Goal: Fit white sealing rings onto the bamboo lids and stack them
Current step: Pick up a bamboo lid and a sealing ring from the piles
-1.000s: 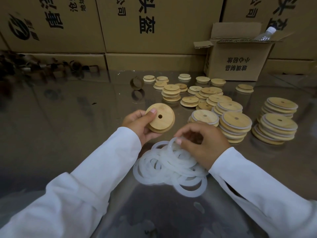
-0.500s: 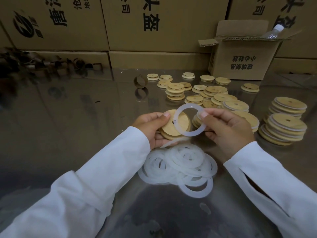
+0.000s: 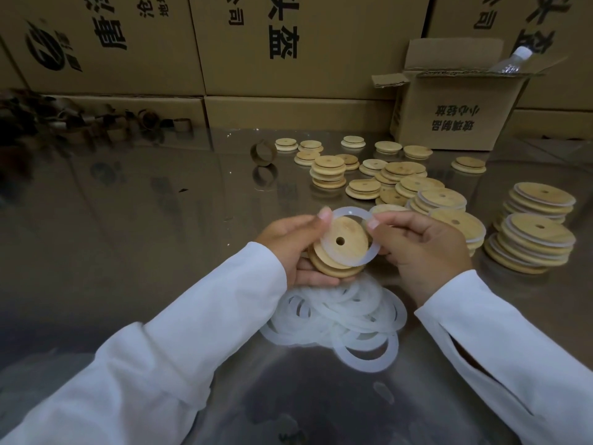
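My left hand (image 3: 290, 248) cradles a round bamboo lid (image 3: 333, 256) with a centre hole, tilted toward me. A white sealing ring (image 3: 348, 213) lies against the lid's raised inner disc; my left thumb presses its top left edge and my right hand (image 3: 420, 248) pinches its right side. Below the hands a loose pile of white rings (image 3: 337, 316) rests on the shiny table. Stacks of lids with rings fitted (image 3: 532, 242) stand to the right. Bare lids (image 3: 330, 170) lie scattered further back.
An open cardboard box (image 3: 455, 117) with a plastic bottle (image 3: 513, 61) in it stands at the back right. Large cartons (image 3: 199, 43) wall off the far edge. A brown tape core (image 3: 263, 152) sits mid-table, and several more cores (image 3: 147, 120) lie at the back left.
My right hand picked one ring off the pile and brought it up to the lid. The ring now lies against the lid's inner disc, with both hands closer together.
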`<state>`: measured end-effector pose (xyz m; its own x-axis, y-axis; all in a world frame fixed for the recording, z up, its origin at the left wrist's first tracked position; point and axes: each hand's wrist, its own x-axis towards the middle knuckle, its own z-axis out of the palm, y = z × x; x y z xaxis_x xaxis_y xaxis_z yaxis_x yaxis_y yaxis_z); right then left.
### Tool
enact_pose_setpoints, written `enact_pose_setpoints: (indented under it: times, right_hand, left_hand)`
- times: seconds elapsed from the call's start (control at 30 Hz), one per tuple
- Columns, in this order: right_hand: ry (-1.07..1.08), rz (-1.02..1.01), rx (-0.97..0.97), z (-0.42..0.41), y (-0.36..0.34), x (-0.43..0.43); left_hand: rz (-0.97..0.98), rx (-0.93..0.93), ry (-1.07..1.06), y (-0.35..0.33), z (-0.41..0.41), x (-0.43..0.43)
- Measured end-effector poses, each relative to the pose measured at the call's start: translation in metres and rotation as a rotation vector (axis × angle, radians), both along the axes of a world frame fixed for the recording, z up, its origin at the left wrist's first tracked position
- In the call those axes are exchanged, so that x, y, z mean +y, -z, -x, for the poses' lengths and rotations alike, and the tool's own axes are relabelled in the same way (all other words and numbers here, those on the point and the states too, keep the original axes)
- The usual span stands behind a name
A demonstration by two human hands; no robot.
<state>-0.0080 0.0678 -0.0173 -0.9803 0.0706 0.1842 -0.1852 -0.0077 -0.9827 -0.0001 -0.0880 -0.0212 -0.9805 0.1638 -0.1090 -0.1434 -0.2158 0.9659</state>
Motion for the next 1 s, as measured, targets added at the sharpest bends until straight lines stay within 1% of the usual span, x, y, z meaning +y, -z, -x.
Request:
enact_pose_setpoints:
  times: [0.07,0.17,0.4,0.53,0.77,0.9,1.0]
  right_hand:
    - [-0.025,0.007,0.013,-0.0023,-0.0010,-0.0015]
    - [-0.037,-0.006,0.035,-0.0038,-0.0023,-0.0025]
    - [0.005,-0.088,0.070,-0.0021,-0.0001,-0.0016]
    - [0.018,-0.114,0.085,-0.0008,0.0002,-0.0015]
    - [0.014,-0.188,0.099,0.0007,-0.0013,-0.0017]
    - [0.033,-0.217,0.095,0.0007,-0.0006,-0.0024]
    - [0.022,-0.213,0.094,0.0000,-0.0015,-0.0030]
  left_hand:
    - [0.028,0.048,0.032,0.0023,-0.0013,0.0004]
    - [0.039,0.063,0.019,0.0036,-0.0005,-0.0001]
    - [0.044,0.107,0.000,0.0051,0.0010,0.0011]
    - [0.051,0.179,-0.008,0.0054,-0.0008,0.0025]
    - [0.155,0.308,-0.109,0.0060,-0.0031,0.0079]
    - [0.204,0.322,-0.160,0.0047,-0.0027,0.0091]
    - [0.165,0.291,-0.182,0.0035,-0.0024,0.0090]
